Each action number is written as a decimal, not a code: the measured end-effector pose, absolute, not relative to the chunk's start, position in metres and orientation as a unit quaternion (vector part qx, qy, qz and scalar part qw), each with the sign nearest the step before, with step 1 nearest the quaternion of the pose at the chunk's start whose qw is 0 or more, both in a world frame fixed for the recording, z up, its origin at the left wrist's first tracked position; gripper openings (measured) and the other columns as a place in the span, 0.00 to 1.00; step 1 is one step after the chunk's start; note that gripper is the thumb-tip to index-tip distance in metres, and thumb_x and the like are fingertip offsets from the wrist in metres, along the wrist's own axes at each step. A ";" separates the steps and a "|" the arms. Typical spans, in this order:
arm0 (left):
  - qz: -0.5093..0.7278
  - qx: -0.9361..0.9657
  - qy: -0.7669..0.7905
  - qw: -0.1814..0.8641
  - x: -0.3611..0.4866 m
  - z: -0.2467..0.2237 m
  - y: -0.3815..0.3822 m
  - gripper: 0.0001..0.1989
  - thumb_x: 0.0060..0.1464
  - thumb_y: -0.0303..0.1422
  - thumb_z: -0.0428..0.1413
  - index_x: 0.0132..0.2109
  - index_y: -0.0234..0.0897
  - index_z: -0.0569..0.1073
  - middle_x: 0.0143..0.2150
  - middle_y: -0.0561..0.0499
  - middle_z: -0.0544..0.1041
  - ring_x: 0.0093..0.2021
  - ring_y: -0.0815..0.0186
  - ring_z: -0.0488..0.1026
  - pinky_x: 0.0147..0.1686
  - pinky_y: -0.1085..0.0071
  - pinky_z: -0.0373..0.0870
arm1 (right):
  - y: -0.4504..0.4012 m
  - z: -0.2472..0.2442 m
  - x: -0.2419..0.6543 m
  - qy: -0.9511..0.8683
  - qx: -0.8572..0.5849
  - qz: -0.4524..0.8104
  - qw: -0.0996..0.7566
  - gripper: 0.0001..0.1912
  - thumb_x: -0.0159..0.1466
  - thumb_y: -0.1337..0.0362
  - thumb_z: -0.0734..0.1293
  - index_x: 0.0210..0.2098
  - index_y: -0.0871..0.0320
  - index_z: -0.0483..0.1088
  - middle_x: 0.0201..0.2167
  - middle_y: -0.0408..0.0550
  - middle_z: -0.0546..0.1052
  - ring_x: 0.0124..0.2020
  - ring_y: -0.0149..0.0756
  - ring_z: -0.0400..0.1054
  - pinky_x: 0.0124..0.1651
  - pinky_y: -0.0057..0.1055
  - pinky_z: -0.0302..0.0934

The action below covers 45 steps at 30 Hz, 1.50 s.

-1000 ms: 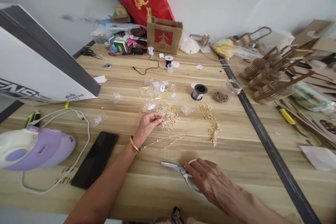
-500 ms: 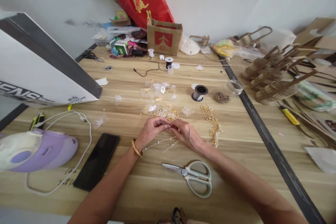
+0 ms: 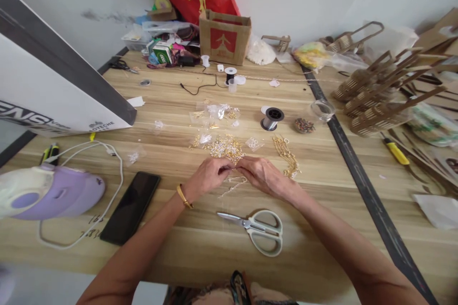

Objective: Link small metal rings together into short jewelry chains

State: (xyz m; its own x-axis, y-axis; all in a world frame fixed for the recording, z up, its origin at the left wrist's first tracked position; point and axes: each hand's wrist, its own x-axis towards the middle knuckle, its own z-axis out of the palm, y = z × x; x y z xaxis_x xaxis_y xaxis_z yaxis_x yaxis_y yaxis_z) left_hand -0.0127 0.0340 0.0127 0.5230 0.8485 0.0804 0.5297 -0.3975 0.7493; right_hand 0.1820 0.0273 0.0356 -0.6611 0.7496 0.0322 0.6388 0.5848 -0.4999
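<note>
Centre: left hand [image 3: 210,175], right hand [image 3: 263,176] pinched narrow, contents unclear; steady fingertips above chain [image 3: 232,187].

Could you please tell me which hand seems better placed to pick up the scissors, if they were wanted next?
Probably the right hand: the scissors have their handles nearer it, and the blades point left. The left hand is farther from those handles.
</note>
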 end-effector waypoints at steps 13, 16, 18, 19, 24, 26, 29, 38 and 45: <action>0.220 0.703 0.434 0.519 -0.013 0.021 0.011 0.09 0.49 0.34 0.57 0.30 0.31 0.75 0.25 0.52 0.74 0.26 0.71 0.69 0.28 0.76 0.65 | 0.009 0.057 0.195 -0.898 -0.352 0.241 0.107 0.09 0.68 0.68 0.58 0.37 0.61 0.69 0.32 0.47 0.75 0.31 0.30 0.67 0.32 0.25 0.53; 0.212 0.702 0.467 0.494 -0.022 0.025 -0.001 0.09 0.51 0.35 0.57 0.31 0.32 0.76 0.27 0.51 0.76 0.28 0.69 0.70 0.30 0.75 0.65 | 0.006 0.052 0.207 -0.875 -0.412 0.221 0.124 0.07 0.67 0.67 0.60 0.36 0.60 0.69 0.32 0.45 0.74 0.29 0.29 0.66 0.32 0.25 0.51; 0.209 0.701 0.487 0.478 -0.029 0.026 -0.009 0.09 0.51 0.35 0.56 0.31 0.32 0.76 0.27 0.51 0.76 0.28 0.69 0.70 0.29 0.75 0.64 | 0.002 0.046 0.213 -0.859 -0.453 0.211 0.110 0.06 0.66 0.68 0.61 0.36 0.59 0.69 0.32 0.44 0.74 0.29 0.28 0.66 0.31 0.25 0.50; 0.203 0.703 0.497 0.465 -0.032 0.026 -0.013 0.09 0.52 0.34 0.56 0.32 0.33 0.76 0.27 0.51 0.76 0.28 0.69 0.70 0.29 0.75 0.64 | -0.001 0.042 0.214 -0.855 -0.469 0.203 0.093 0.05 0.66 0.67 0.61 0.36 0.59 0.69 0.33 0.45 0.74 0.29 0.29 0.66 0.31 0.25 0.49; 0.154 0.728 0.553 0.374 -0.045 0.021 -0.029 0.08 0.55 0.33 0.52 0.34 0.35 0.75 0.29 0.51 0.77 0.29 0.68 0.70 0.31 0.74 0.64 | -0.017 0.023 0.200 -0.857 -0.492 0.151 -0.026 0.09 0.68 0.62 0.58 0.37 0.60 0.67 0.37 0.49 0.72 0.32 0.32 0.69 0.29 0.27 0.48; 0.137 0.760 0.550 0.318 -0.048 0.016 -0.035 0.08 0.57 0.31 0.51 0.35 0.36 0.75 0.31 0.51 0.77 0.31 0.67 0.71 0.34 0.72 0.64 | -0.021 0.017 0.191 -0.855 -0.502 0.123 -0.046 0.09 0.68 0.63 0.57 0.39 0.60 0.65 0.38 0.51 0.72 0.35 0.35 0.70 0.29 0.28 0.50; 0.132 0.801 0.530 0.246 -0.052 0.010 -0.044 0.10 0.59 0.29 0.48 0.36 0.37 0.74 0.34 0.49 0.75 0.36 0.65 0.71 0.38 0.70 0.64 | -0.025 0.011 0.181 -0.854 -0.507 0.097 -0.062 0.08 0.69 0.66 0.55 0.40 0.60 0.64 0.39 0.53 0.71 0.36 0.39 0.69 0.29 0.30 0.51; 0.144 0.820 0.506 0.226 -0.060 -0.003 -0.052 0.08 0.60 0.29 0.49 0.39 0.37 0.73 0.38 0.49 0.71 0.37 0.66 0.71 0.39 0.70 0.67 | -0.022 0.008 0.188 -0.840 -0.525 0.117 -0.066 0.07 0.68 0.70 0.55 0.38 0.59 0.64 0.37 0.52 0.73 0.33 0.37 0.70 0.29 0.30 0.49; 0.220 0.835 0.466 0.194 -0.046 0.009 -0.042 0.08 0.60 0.29 0.49 0.43 0.37 0.72 0.41 0.48 0.72 0.41 0.65 0.71 0.43 0.69 0.68 | -0.023 0.015 0.207 -0.838 -0.519 0.167 -0.013 0.05 0.68 0.67 0.58 0.36 0.59 0.64 0.33 0.46 0.74 0.30 0.33 0.69 0.28 0.28 0.45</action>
